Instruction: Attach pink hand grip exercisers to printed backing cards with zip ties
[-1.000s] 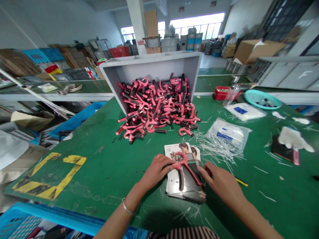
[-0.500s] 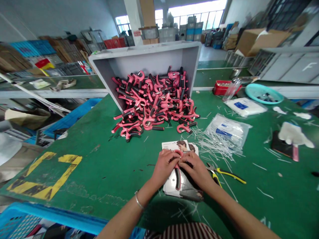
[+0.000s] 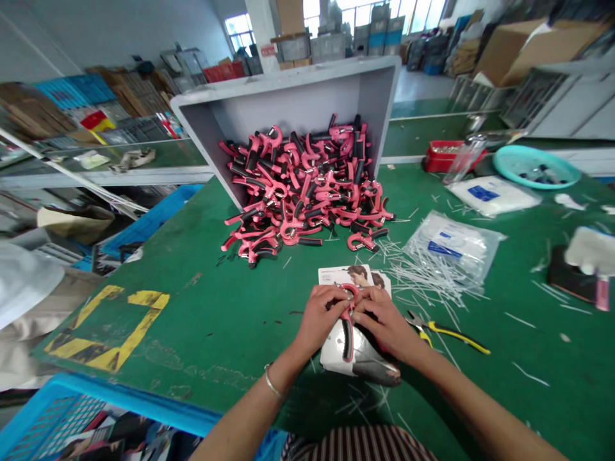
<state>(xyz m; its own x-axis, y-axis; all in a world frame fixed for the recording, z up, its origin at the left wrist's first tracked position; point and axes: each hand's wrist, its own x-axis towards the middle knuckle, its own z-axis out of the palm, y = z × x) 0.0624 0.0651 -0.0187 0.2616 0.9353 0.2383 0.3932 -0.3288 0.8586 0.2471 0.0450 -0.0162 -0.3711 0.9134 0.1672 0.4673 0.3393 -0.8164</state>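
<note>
A pink hand grip exerciser with black handle padding (image 3: 348, 339) lies on a stack of printed cards (image 3: 336, 358) at the front middle of the table. My left hand (image 3: 324, 315) is closed on its left side near the curved top. From the right, my right hand (image 3: 379, 318) pinches at the same spot, its fingertips almost meeting the left ones. Whether a thin tie is between the fingers is hidden. Yellow-and-black cutting pliers (image 3: 451, 334) lie right of my right hand, beside loose white plastic ties (image 3: 427, 275).
Behind the cards, a tipped grey crate (image 3: 288, 82) spills a pile of hand grip exercisers (image 3: 307, 186). Clear bags of ties (image 3: 456, 246), a red box (image 3: 439, 157), a turquoise dish (image 3: 509, 160) and a white glove (image 3: 593, 250) stand or lie right. A blue basket (image 3: 52, 397) sits front left.
The view has shifted slightly, so the table things appear moved. Both hands keep their hold on the exerciser over the cards, with only small finger shifts.
</note>
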